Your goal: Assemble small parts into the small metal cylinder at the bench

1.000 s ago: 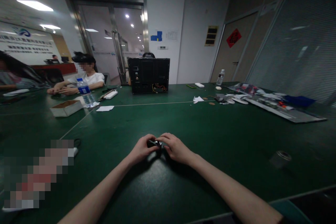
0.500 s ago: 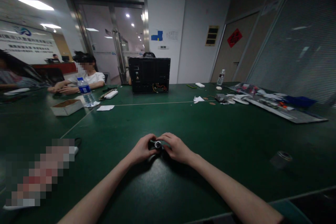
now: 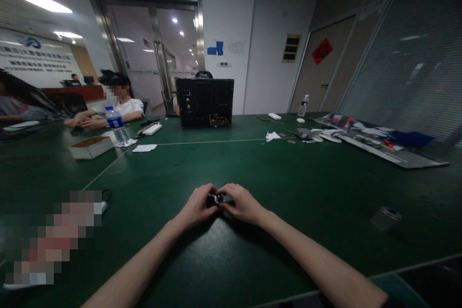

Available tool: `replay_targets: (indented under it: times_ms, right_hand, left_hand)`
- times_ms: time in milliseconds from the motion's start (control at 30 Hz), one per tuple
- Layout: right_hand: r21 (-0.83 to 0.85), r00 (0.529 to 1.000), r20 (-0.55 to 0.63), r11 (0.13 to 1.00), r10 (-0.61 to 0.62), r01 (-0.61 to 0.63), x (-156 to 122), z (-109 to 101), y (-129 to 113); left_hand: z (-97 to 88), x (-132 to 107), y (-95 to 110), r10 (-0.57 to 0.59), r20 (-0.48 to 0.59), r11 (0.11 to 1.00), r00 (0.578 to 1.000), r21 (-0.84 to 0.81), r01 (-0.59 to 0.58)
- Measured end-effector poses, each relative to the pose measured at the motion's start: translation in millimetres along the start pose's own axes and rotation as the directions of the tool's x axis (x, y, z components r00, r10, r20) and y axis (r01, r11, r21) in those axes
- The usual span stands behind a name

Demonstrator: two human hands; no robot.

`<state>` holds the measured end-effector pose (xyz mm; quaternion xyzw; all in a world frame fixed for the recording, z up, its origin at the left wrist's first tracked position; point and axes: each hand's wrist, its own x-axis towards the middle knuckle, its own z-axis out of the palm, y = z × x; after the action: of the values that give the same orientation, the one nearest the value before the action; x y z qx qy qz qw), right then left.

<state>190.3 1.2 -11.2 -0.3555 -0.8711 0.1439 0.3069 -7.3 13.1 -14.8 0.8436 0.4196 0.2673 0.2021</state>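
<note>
My left hand (image 3: 197, 206) and my right hand (image 3: 243, 204) meet over the green table (image 3: 296, 187), a little in front of me. Both are closed round one small dark object with a shiny round metal part (image 3: 218, 198), held between the fingertips just above the tabletop. Most of the object is hidden by my fingers, and I cannot name it. Both forearms stretch forward from the lower edge of the view.
A small grey cylinder (image 3: 386, 217) lies to my right. A black computer case (image 3: 204, 104) stands at the far side. A water bottle (image 3: 116, 126) and an open box (image 3: 91, 147) sit far left beside a seated person (image 3: 115, 103). Parts and a long panel (image 3: 382, 147) cover the far right.
The small object has turned slightly between my fingers and my fingertips have shifted on it. Both hands stay in the same place.
</note>
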Motion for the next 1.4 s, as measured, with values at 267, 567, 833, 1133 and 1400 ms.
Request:
replay_targets:
  times_ms: [267,567,833,1133,1400]
  right_hand:
    - [0.026,1.0,-0.001,0.999,0.026,-0.026,0,2,3]
    - [0.024,1.0,-0.03,1.0,-0.005,0.005,1,0,-1]
    - [0.026,0.997,-0.079,1.0,-0.001,0.003,3,1,-1]
    - [0.057,0.992,-0.09,0.995,0.084,-0.079,3,-14,10]
    - [-0.014,0.989,0.052,0.99,0.141,-0.141,0,-12,23]
  left_hand:
    - [-2.8,-1,2,0.02,0.021,0.999,1.0,0.028,-0.02]
    - [-4.5,-2,10,0.006,0.035,0.998,0.999,0.068,-0.008]
    - [-3.9,-3,12,0.038,0.03,0.997,0.999,0.063,-0.04]
    - [-4.7,-2,12,0.029,0.038,0.997,0.999,0.069,-0.032]
    - [-5.5,-2,14,0.014,0.047,0.997,0.999,0.079,-0.018]
